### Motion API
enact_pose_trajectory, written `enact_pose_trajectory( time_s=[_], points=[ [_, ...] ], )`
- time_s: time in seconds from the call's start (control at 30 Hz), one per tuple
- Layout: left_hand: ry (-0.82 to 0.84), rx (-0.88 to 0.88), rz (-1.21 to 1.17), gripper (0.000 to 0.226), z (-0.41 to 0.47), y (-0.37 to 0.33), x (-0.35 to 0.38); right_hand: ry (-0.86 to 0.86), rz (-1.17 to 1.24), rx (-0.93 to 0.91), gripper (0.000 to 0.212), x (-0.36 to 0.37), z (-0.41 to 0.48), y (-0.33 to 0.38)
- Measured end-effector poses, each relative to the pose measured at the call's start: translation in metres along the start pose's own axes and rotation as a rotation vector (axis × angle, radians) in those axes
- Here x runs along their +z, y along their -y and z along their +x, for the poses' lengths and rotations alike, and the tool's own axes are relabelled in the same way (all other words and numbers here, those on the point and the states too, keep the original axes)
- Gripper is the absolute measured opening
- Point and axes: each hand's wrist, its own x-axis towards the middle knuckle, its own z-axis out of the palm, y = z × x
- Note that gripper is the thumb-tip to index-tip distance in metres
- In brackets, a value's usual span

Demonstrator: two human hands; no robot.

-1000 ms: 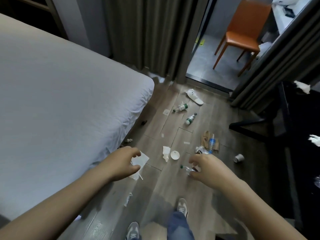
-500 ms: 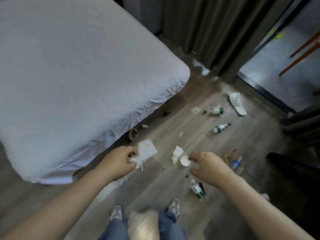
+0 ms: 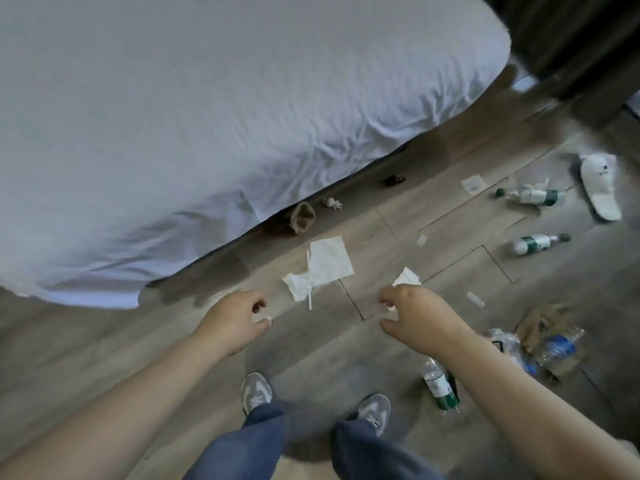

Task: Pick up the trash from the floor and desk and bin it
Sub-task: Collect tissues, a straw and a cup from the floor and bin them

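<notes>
Both hands hover low over the wooden floor [image 3: 398,220], placed for the paper first, I judge. My left hand [image 3: 235,318] is loosely curled, and I cannot tell whether the white speck at its thumb is held. My right hand [image 3: 417,317] is half-open and empty, just short of a crumpled tissue [image 3: 408,277]. Flat napkins [image 3: 327,261] lie between the hands, slightly farther off, and a green-label bottle [image 3: 439,384] lies near, on the right.

The bed [image 3: 242,116] walls off the far left — bare floor [image 3: 86,341] lies open at near left, beside it. Napkins [image 3: 330,261] litter the middle; bottles [image 3: 535,242] and a bag [image 3: 540,323] crowd the right — with bare gaps between them.
</notes>
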Motion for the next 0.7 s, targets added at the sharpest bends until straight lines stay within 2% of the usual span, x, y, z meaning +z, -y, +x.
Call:
enact_pose_trajectory(
  time_s=[0.17,0.47,0.7],
  points=[
    [-0.031,-0.029,0.046,0.026,0.086,0.087,0.07,-0.014,-0.031,-0.07,0.039,0.094,0.105,-0.007],
    [0.02,0.049,0.176,0.029,0.226,0.225,0.223,0.036,-0.135,-0.201,0.044,0.26,0.29,-0.033],
    [0.063,0.14,0.288,0.049,0.28,0.288,0.308,0.049,-0.225,-0.323,0.042,0.343,0.366,-0.044]
  ],
)
